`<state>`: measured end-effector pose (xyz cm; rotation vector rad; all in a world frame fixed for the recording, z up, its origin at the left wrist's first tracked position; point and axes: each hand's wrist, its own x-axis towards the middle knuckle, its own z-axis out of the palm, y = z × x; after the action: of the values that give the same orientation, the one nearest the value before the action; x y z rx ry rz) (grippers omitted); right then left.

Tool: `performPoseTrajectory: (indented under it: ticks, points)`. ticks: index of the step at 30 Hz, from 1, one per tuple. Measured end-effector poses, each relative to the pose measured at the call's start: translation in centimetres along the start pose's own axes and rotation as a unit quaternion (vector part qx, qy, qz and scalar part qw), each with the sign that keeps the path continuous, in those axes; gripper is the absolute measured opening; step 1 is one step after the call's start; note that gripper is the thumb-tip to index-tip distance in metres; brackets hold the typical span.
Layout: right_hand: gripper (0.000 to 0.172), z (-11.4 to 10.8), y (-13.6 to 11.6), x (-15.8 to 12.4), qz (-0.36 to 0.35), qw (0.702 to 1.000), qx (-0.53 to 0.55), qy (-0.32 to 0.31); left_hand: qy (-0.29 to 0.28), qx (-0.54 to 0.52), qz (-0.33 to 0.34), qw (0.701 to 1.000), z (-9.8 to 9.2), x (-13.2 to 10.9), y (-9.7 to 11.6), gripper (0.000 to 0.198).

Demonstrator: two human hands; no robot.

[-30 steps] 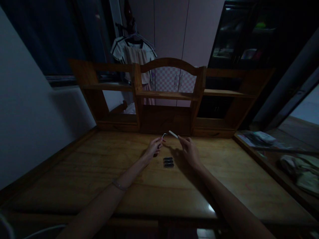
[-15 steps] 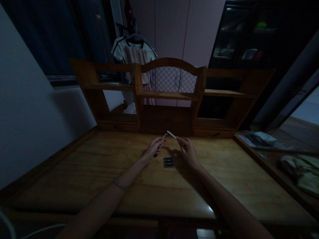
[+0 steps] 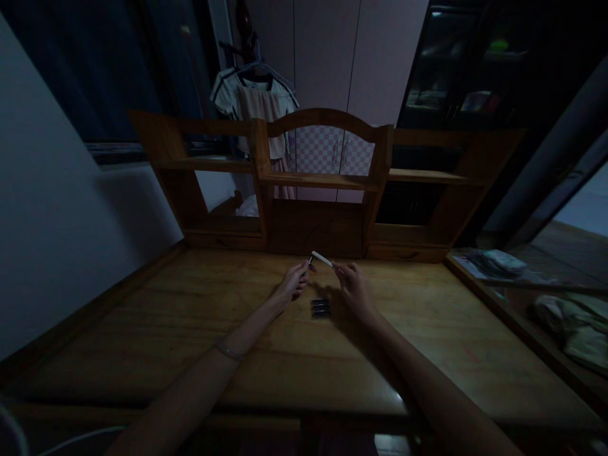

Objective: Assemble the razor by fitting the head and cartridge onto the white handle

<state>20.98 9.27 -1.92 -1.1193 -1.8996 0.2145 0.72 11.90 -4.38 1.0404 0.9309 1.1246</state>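
Observation:
My left hand [image 3: 293, 282] is closed around a thin, dark slender tool [image 3: 310, 259] whose kind is too small and dim to tell. My right hand [image 3: 354, 285] pinches one end of a slim white stick [image 3: 322, 258]. The stick slants up to the left, and its far end meets or overlaps the tip of the thin tool; whether they touch I cannot tell. Below and between both hands, a small pack of dark bars [image 3: 320, 308], which look like batteries, lies on the wooden desk [image 3: 228, 297].
A wooden shelf unit [image 3: 318, 180] stands along the desk's back edge. Clothes on a hanger [image 3: 259, 95] hang behind it, before a pale wardrobe [image 3: 327, 57]. At the right, papers and plastic [image 3: 494, 263] and a bundle of cloth [image 3: 579, 326] lie past the desk's raised edge.
The white stick and my right hand have shifted slightly left, bringing the stick's end over the tool's tip. My left hand stays nearly in place. The pack has not moved.

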Motion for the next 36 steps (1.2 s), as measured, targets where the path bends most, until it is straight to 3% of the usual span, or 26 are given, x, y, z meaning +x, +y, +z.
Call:
performPoseTrajectory:
  ticks: [8, 26, 31, 36]
  points:
    - [0.031, 0.1, -0.4, -0.2, 0.011, 0.998, -0.050, 0.023, -0.019, -0.036, -0.024, 0.999, -0.1, 0.1, -0.1, 0.036]
    - [0.026, -0.4, 0.8, 0.3, 0.033, 0.999, -0.006, 0.038, 0.002, -0.075, -0.018, 0.997, -0.3, 0.3, -0.2, 0.031]
    - [0.024, -0.1, 0.9, 0.5, -0.013, 0.999, 0.034, 0.007, -0.010, -0.071, -0.022, 0.997, -0.2, 0.2, -0.1, 0.032]
    - [0.022, 0.3, 0.8, 0.2, -0.004, 1.000, 0.025, -0.012, -0.011, -0.056, -0.019, 0.998, -0.1, 0.2, 0.0, 0.033]
